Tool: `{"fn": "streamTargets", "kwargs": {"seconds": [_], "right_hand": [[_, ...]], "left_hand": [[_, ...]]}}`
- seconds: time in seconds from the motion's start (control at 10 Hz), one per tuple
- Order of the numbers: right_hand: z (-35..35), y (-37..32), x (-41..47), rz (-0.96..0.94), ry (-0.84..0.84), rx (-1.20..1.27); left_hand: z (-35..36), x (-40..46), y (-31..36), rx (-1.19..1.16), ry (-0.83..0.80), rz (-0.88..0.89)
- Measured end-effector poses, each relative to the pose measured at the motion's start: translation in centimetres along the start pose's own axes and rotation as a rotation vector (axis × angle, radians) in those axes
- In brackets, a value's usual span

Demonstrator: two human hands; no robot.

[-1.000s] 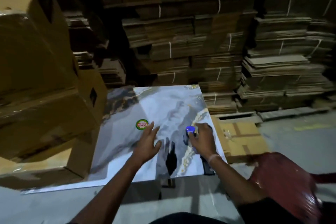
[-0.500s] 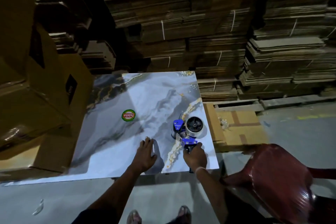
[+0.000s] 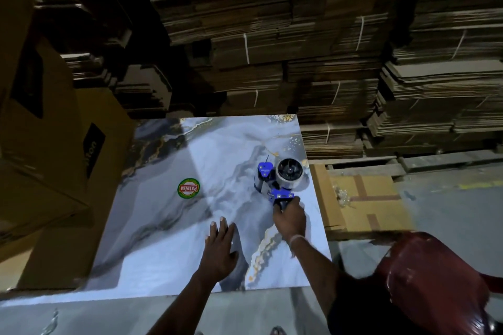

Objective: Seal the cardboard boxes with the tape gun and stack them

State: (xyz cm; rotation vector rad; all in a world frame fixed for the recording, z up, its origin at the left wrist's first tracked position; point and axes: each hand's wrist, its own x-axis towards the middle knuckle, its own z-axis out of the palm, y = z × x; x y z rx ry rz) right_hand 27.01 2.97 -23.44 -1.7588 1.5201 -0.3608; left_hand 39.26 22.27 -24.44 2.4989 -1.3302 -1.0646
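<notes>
A blue tape gun (image 3: pixel 277 179) with a roll of clear tape stands on the marble-patterned slab (image 3: pixel 168 231), near its right edge. My right hand (image 3: pixel 290 217) is closed around the gun's handle. My left hand (image 3: pixel 220 245) lies flat on the slab with fingers spread, just left of the right hand and holding nothing. Assembled cardboard boxes (image 3: pixel 46 160) are stacked at the left, against the slab's edge.
A round red and green sticker (image 3: pixel 188 188) sits on the slab. Bundles of flattened cardboard (image 3: pixel 313 62) fill the back wall. A flattened taped box (image 3: pixel 359 201) lies right of the slab. A dark red plastic chair (image 3: pixel 435 280) stands at the lower right.
My right hand has gone from covering the tape gun to gripping its handle, with the gun now in full view. My left hand slid back toward the slab's near edge. The view tilted down.
</notes>
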Motion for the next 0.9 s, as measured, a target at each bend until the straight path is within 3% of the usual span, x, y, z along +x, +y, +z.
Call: {"fn": "streamTargets", "kwargs": {"seconds": [0.3, 0.7, 0.9], "right_hand": [[1.7, -5.5, 9.7, 0.001, 0.006, -0.028], [0.6, -6.1, 9.2, 0.035, -0.142, -0.038], [-1.8, -7.7, 6.3, -0.068, -0.156, -0.149]], "left_hand": [[-0.4, 0.1, -1.3, -0.128, -0.008, 0.054], [-2.5, -0.2, -2.9, -0.182, -0.09, 0.127], [-8.6, -1.5, -3.1, -0.117, 0.054, 0.155]]}}
